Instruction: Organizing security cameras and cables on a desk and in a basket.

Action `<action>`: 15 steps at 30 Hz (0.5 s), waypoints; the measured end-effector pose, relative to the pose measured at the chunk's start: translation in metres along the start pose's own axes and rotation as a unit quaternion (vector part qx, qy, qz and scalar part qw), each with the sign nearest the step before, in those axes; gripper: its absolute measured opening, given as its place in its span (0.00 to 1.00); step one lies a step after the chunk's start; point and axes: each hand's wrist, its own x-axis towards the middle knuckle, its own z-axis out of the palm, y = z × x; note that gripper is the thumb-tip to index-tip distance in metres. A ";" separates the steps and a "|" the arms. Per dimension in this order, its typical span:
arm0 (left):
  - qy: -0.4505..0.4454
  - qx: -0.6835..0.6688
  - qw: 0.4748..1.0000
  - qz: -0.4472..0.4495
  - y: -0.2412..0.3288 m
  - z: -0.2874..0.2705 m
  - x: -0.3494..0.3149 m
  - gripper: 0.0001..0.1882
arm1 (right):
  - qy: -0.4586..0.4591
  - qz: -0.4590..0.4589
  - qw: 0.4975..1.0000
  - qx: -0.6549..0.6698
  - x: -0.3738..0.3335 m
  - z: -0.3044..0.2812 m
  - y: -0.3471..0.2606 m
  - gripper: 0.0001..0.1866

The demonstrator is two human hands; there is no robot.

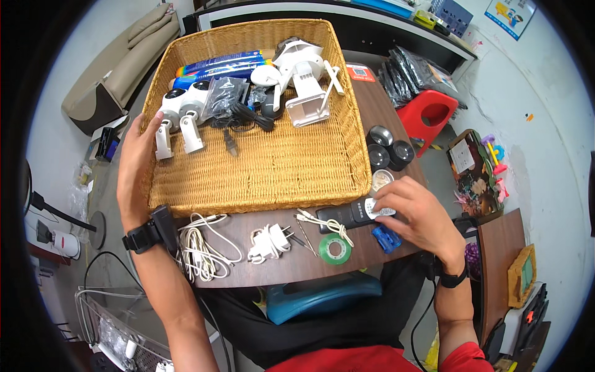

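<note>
A wide yellow-brown wicker basket (260,201) stands on the brown table. At its left side, my left hand (137,162) closes round the rim. Inside lie two white security cameras (197,99), a black cable (251,118), clear bags with dark parts, blue tubes (223,65) and a white bracket (308,102). My right hand (416,214) bends over the table's right side, its fingers closed at the white-labelled end of a dark flat object (338,216). Just below its fingertips sits a small blue item (387,238). The right palm is hidden.
Along the near edge lie a coiled white cable (204,251), a white plug adapter (269,243), a short white cable (322,224) and a green tape roll (334,248). Round black containers (401,154) stand right of the basket. Beyond them is a red stool (431,115).
</note>
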 end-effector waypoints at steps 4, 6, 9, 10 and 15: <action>0.041 0.058 0.997 0.030 -0.010 -0.007 0.001 0.52 | -0.023 -0.023 0.999 -0.034 0.005 0.007 -0.010 0.17; 0.054 0.086 0.994 0.035 -0.014 -0.005 0.004 0.52 | -0.036 -0.029 0.997 -0.054 0.007 0.009 -0.013 0.17; 0.055 0.098 0.993 0.031 -0.008 -0.005 0.001 0.51 | -0.044 -0.033 0.996 -0.069 0.008 0.011 -0.015 0.18; 0.039 0.081 0.996 0.023 -0.005 -0.004 -0.001 0.51 | -0.045 -0.029 0.996 -0.074 0.008 0.011 -0.015 0.18; 0.049 0.076 0.996 0.019 -0.007 -0.002 -0.003 0.50 | -0.039 -0.020 0.995 -0.087 0.009 0.015 -0.019 0.18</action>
